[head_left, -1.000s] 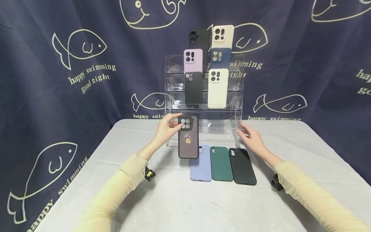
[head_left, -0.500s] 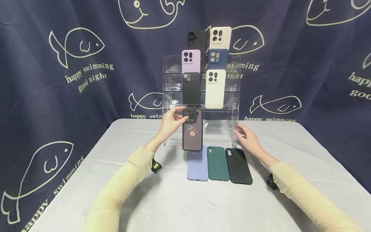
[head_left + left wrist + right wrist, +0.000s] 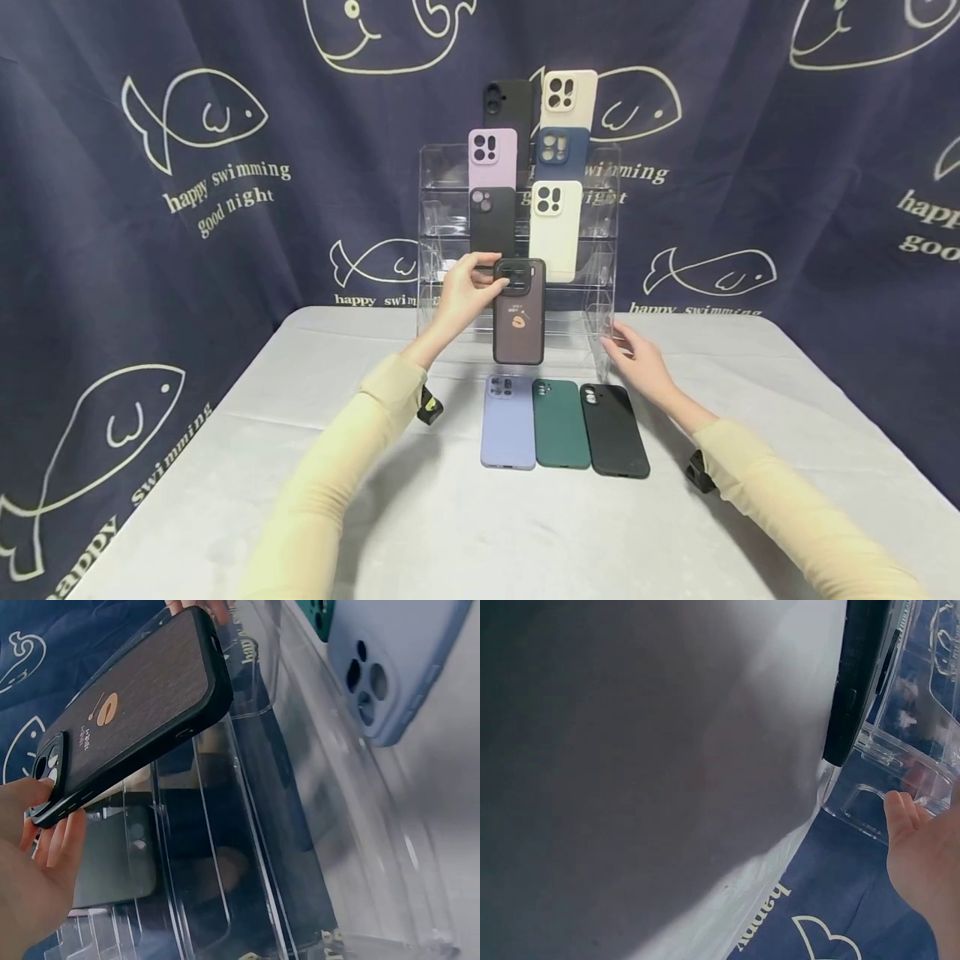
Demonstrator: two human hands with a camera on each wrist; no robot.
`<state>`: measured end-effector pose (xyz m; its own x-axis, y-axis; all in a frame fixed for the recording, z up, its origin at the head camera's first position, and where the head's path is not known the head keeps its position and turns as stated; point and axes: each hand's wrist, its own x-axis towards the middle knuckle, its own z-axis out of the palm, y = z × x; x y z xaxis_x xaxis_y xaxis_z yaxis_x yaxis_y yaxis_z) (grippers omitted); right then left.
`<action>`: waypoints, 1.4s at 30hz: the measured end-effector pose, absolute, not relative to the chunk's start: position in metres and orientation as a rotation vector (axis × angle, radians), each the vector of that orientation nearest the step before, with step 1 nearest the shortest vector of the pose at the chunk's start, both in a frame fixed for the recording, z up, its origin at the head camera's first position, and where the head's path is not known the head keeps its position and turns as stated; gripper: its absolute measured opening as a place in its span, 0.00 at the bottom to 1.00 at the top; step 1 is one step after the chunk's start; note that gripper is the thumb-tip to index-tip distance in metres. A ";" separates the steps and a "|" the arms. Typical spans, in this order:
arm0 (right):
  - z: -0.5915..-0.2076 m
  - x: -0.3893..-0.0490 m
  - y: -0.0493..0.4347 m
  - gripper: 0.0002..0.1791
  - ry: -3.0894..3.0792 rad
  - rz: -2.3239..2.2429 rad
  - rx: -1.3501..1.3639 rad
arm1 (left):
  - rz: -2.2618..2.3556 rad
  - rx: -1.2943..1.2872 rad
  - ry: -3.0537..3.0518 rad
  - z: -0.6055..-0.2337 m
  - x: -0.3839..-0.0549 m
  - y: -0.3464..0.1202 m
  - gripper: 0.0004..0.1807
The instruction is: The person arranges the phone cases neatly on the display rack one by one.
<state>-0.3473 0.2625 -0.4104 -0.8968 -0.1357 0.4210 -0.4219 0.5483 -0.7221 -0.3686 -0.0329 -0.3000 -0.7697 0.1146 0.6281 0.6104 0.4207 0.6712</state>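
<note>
My left hand (image 3: 463,293) pinches the camera end of a black-framed phone case (image 3: 519,321) between thumb and fingers. Its brownish translucent back bears a small printed design. The case hangs in the air before a clear tiered display rack (image 3: 444,237), overlapping the lower tiers in the head view. In the left wrist view the phone case (image 3: 142,690) slants above the clear shelves, clear of the table. My right hand (image 3: 637,360) touches the rack's right side with loosely extended fingers; in the right wrist view those fingers (image 3: 901,810) lie against the clear panel.
On the rack stand two columns of cases, including a lilac one (image 3: 492,162), a dark one (image 3: 492,229), a navy one (image 3: 566,158) and a white one (image 3: 553,242). Light blue (image 3: 508,433), green (image 3: 561,429) and black (image 3: 617,437) cases lie on the table before it.
My left hand has carried the phone case up and to the right, uncovering the light blue case's camera end. The right hand stays at the rack's side.
</note>
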 end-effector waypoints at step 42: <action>-0.410 -0.346 0.262 0.28 -2.463 1.314 0.439 | -1.376 -0.603 -2.018 -0.297 -0.422 0.028 0.21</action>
